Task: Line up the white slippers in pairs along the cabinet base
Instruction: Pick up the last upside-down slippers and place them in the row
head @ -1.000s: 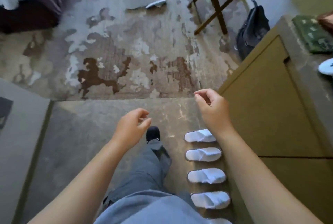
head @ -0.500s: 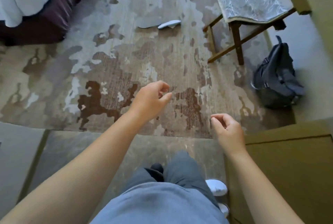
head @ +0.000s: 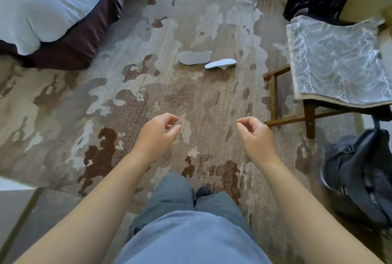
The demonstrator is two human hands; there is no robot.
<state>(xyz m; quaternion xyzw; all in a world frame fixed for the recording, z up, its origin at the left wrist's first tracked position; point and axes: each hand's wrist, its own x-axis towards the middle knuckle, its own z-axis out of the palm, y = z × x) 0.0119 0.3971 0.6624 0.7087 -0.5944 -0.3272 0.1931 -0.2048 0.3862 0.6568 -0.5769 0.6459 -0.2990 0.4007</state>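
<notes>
- White slippers on a mottled carpet (head: 131, 98): one slipper (head: 220, 64) lies on its side, sole edge up, and just beside it, to its left, a second slipper (head: 194, 57) lies overturned with its grey sole showing. We see the two nearly touching at their ends, well ahead of both hands.
- Our left hand (head: 158, 133) hangs over the carpet with fingers loosely curled, gripping nothing.
- Our right hand (head: 255, 135) is held level with it, well apart, fingers likewise loosely curled, thumb near the forefinger, nothing held.
- Below the hands we see grey trousers (head: 186, 227) and one dark-socked foot (head: 203, 192) on the carpet.
- At upper left, a bed (head: 42, 2) with white bedding and a dark brown skirt.
- At right, a wooden stool (head: 339, 62) with a pale veined cushion stands on the carpet; a dark backpack (head: 360, 178) sits on the floor near its legs, and black items (head: 314, 2) lie behind it.
- The cabinet base is outside our view.
</notes>
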